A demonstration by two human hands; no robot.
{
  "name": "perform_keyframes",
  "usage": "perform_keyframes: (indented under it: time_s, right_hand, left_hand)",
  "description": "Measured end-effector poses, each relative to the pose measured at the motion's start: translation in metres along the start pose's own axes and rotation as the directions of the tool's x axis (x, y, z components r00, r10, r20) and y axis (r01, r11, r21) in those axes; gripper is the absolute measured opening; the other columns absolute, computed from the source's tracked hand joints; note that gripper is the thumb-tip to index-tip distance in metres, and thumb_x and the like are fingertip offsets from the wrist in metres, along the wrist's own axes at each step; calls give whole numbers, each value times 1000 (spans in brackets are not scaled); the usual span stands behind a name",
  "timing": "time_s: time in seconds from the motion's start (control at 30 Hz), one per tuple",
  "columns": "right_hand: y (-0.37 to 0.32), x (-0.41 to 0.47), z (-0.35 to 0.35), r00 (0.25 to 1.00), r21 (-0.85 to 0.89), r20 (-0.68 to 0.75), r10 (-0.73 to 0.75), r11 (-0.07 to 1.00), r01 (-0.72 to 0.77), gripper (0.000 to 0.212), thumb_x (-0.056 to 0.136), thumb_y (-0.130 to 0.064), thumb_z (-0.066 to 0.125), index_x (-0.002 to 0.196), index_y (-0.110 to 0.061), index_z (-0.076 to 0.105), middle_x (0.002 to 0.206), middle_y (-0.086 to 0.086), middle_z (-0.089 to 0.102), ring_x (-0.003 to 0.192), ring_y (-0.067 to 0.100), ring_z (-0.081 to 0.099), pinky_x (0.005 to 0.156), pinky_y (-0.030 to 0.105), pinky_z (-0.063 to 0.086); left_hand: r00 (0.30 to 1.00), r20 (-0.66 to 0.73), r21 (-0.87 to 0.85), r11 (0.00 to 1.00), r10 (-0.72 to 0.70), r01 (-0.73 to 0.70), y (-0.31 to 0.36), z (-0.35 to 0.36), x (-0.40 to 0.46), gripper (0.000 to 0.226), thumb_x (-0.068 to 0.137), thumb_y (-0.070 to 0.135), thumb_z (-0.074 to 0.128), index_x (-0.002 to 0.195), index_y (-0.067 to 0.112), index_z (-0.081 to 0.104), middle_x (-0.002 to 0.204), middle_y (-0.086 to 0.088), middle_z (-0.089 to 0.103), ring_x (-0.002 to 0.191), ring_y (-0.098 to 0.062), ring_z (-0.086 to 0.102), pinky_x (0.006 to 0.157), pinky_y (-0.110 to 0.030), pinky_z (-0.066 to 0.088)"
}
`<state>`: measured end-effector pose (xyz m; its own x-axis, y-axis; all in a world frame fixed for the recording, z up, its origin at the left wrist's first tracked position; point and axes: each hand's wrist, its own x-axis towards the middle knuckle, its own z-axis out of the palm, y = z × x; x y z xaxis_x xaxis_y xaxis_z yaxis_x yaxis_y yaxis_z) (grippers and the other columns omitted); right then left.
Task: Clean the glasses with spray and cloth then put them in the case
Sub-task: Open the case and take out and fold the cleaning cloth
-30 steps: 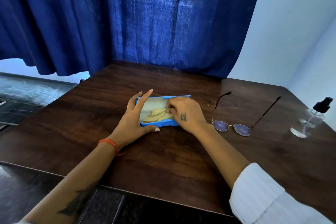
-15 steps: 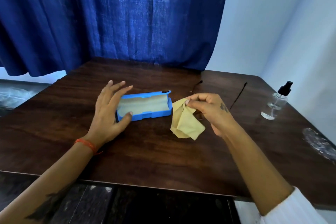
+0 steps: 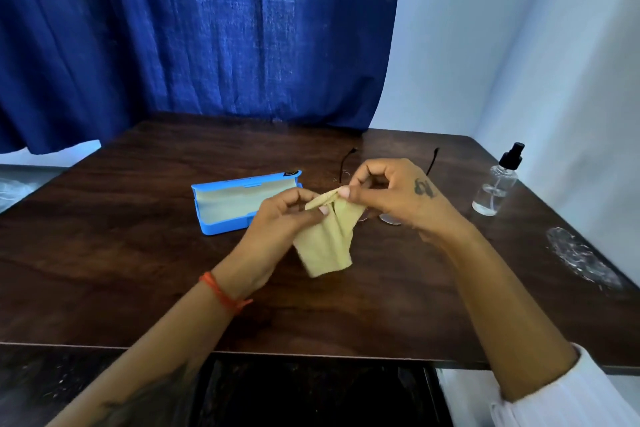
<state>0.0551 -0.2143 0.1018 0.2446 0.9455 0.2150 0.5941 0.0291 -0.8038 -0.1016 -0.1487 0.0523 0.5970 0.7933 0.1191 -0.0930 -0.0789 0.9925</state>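
Note:
Both hands hold a pale yellow cloth (image 3: 327, 246) above the middle of the dark wooden table (image 3: 138, 270). My left hand (image 3: 280, 218) pinches its top edge from the left. My right hand (image 3: 394, 194) pinches the same edge from the right. The rest of the cloth hangs down folded. The blue glasses case (image 3: 239, 203) lies open with nothing in it, just left of my hands. The glasses (image 3: 389, 218) lie on the table behind my right hand, mostly hidden; the temple tips and part of a lens show. A clear spray bottle (image 3: 497, 184) with a black pump stands at the right.
A blue curtain (image 3: 207, 28) hangs behind the table and a pale wall closes the right side. A crumpled clear plastic piece (image 3: 581, 258) lies near the table's right edge. The table's front edge runs across below my forearms.
My right hand lifted the cloth out of the case and carried it right. My left hand left the case and took hold of the cloth's top edge too.

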Motion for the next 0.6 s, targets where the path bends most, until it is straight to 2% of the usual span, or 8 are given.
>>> perform_keyframes:
  time_s: [0.1, 0.23, 0.3, 0.37, 0.43, 0.5, 0.57, 0.6]
  right_hand:
    - [0, -2, -8, 999, 83, 27, 22, 996, -24, 5, 81, -11, 69, 78, -13, 65, 69, 5, 68, 60, 6, 60, 57, 22, 52]
    - [4, -3, -12, 999, 64, 23, 23, 998, -24, 15, 80, -10, 70, 94, -16, 71, 83, 11, 72, 76, 15, 65, 73, 29, 54]
    - [5, -3, -16, 996, 42, 82, 18, 999, -21, 22, 77, -7, 72, 96, -18, 71, 81, 5, 72, 76, 11, 66, 74, 23, 54]
    - [4, -4, -20, 983, 45, 183, 23, 999, -32, 27, 74, -2, 74, 95, -17, 71, 77, -1, 70, 70, 2, 63, 62, 11, 49]
    - [4, -6, -21, 976, 35, 218, 19, 999, -27, 24, 73, 0, 73, 91, -17, 72, 70, -10, 68, 65, -4, 60, 56, 7, 44]
    - [4, -6, -19, 986, 28, 166, -6, 1000, 2, 15, 77, -6, 72, 85, -19, 74, 66, -15, 68, 64, -6, 59, 54, 6, 41]
    - [3, -5, -14, 994, 21, 107, -28, 999, 26, 10, 80, -14, 70, 81, -23, 74, 73, -14, 70, 69, -6, 59, 58, 8, 41]
    - [3, -4, -11, 995, 10, 94, -35, 999, 35, 10, 81, -17, 69, 81, -26, 74, 78, -13, 71, 73, -5, 59, 62, 11, 43]
  left_hand:
    - [995, 20, -71, 993, -98, 99, 6, -13, 3, 11, 84, 11, 60, 77, 19, 64, 70, 7, 66, 65, -5, 60, 57, -17, 47]
    - [994, -20, 44, 993, -107, 108, 7, -27, 7, 7, 85, 21, 62, 88, 18, 67, 84, 3, 67, 78, -10, 61, 65, -25, 49]
    - [996, -48, 80, 994, -73, 76, 10, -31, 8, 9, 84, 21, 62, 86, 14, 68, 83, 0, 65, 77, -10, 59, 68, -25, 48]
    - [998, -53, 105, 993, -47, 52, 12, -37, 7, 9, 82, 19, 64, 86, 13, 69, 80, 0, 65, 75, -8, 58, 67, -25, 46]
    - [1000, -20, 209, 978, -23, 27, 12, -43, 5, 10, 83, 19, 64, 89, 15, 71, 85, -2, 69, 78, -9, 60, 72, -26, 47]
    - [1000, -10, 417, 909, 19, -13, 8, -46, 6, 13, 86, 20, 61, 93, 21, 73, 98, 1, 71, 91, -11, 62, 85, -27, 47]
    - [994, -18, 595, 800, 105, -73, 7, -43, 5, 21, 87, 21, 60, 99, 35, 68, 108, 12, 66, 98, -4, 58, 87, -17, 44]
    - [988, -13, 622, 775, 156, -114, 6, -40, 5, 26, 85, 23, 62, 102, 43, 63, 111, 15, 63, 100, -2, 56, 87, -16, 44]
